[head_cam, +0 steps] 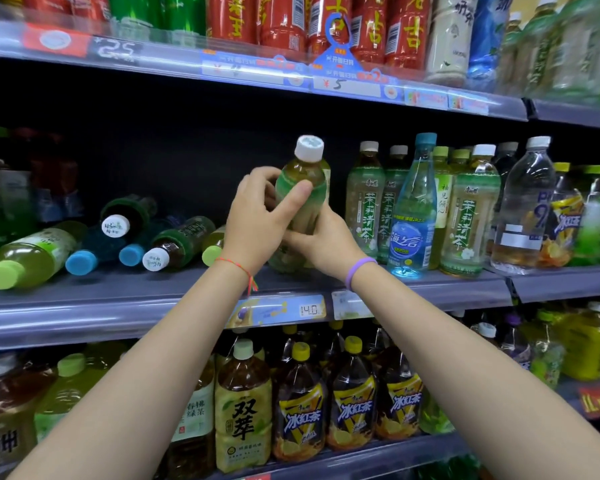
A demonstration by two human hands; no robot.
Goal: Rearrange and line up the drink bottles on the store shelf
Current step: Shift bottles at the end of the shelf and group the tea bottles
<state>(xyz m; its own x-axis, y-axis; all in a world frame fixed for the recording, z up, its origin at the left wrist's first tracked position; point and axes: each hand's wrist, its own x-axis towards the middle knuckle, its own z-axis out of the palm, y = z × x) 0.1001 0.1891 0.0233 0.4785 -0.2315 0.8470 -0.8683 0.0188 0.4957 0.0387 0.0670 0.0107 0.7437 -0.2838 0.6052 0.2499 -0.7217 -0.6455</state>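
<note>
A green tea bottle [303,181] with a white cap stands upright at the middle shelf [118,306], held by both hands. My left hand [260,216] grips its upper body, thumb across the green label. My right hand [323,240] grips its lower part from the right. To the right, upright bottles stand in a row: jasmine tea [364,202], a blue bottle [413,216], another jasmine tea [468,216]. To the left, several bottles lie on their sides, among them a green-capped one [32,254] and a white-capped one [174,244].
The top shelf carries red bottles [371,26] and price tags [347,83]. The bottom shelf holds large iced tea bottles [302,410] and a yellow-labelled tea [243,414]. A clear water bottle [523,206] stands at the right of the middle shelf.
</note>
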